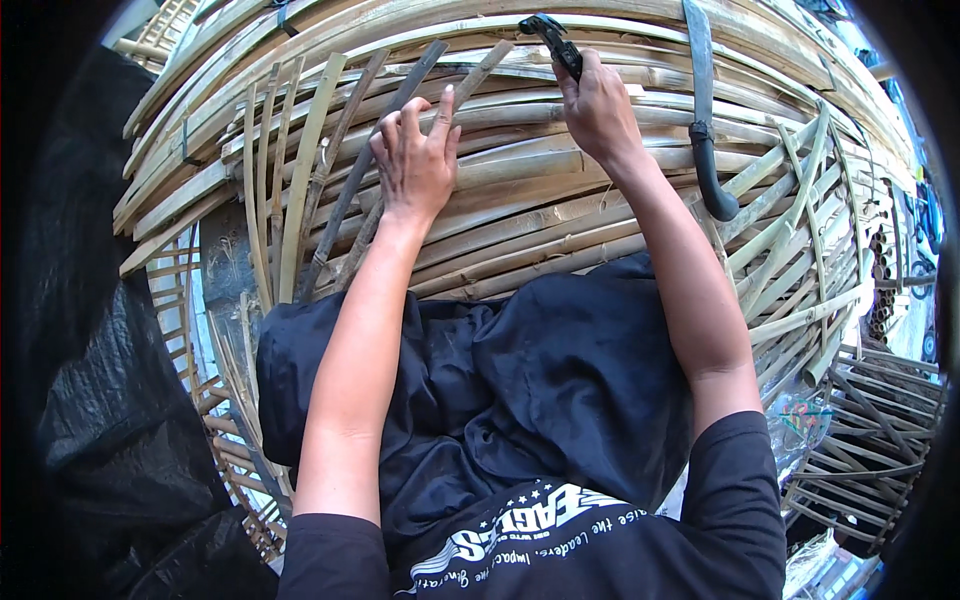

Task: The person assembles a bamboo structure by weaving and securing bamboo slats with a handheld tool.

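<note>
My left hand [418,165] lies palm down over the bamboo strips, its fingers apart and the index finger stretched out. Beneath it slants a narrow bamboo strip [484,70]; a darker grey strip [345,200] runs close beside its fingers. My right hand [600,110] is closed around a short black hand tool [548,38] with a crosswise head, whose exact kind I cannot make out. Right of that hand lies a long knife [702,90] with a grey blade and a black, curved handle. Both hands are above a broad layer of split bamboo [540,165].
Several loose strips [305,165] lean slantwise at the left. Crossed bamboo pieces [800,215] lie at the right, above a slatted bamboo frame [860,450]. Dark cloth [520,340] covers my lap. A black plastic sheet [110,350] hangs along the left side.
</note>
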Tool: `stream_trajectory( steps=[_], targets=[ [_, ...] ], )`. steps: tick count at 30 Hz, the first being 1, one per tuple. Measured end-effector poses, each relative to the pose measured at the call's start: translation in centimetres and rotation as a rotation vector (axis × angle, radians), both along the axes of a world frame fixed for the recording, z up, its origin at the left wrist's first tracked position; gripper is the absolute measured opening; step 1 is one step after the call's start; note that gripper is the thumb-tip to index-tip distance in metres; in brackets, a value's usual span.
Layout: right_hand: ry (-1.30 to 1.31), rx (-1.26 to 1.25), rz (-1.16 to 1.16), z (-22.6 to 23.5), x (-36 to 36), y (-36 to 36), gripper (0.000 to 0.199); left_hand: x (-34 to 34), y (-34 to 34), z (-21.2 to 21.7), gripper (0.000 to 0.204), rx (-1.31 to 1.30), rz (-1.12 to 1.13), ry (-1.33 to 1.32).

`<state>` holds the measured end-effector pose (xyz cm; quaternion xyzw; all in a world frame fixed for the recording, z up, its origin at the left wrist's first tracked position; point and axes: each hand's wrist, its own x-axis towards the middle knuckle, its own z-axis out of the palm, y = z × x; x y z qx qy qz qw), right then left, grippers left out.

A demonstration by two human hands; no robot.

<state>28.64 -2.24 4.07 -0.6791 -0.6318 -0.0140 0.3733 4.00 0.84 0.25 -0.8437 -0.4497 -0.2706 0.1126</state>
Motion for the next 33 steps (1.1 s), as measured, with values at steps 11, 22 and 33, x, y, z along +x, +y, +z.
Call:
stream_trajectory(
  steps=[11, 22, 33],
  targets=[
    [-0.032, 0.119, 0.009, 4.5, -2.5, -1.0, 0.03, 0.1, 1.0, -1.1, 0.061, -0.074, -0.027, 0.074],
    [-0.093, -0.104, 0.067, 3.8, -4.2, 0.1, 0.029, 0.1, 1.2, -1.3, 0.069, -0.075, -0.029, 0.049],
    [-0.106, -0.254, 0.048, 4.5, -4.1, 0.7, 0.032, 0.3, 1.2, -1.0, 0.07, -0.085, 0.002, 0.05]
  ],
)
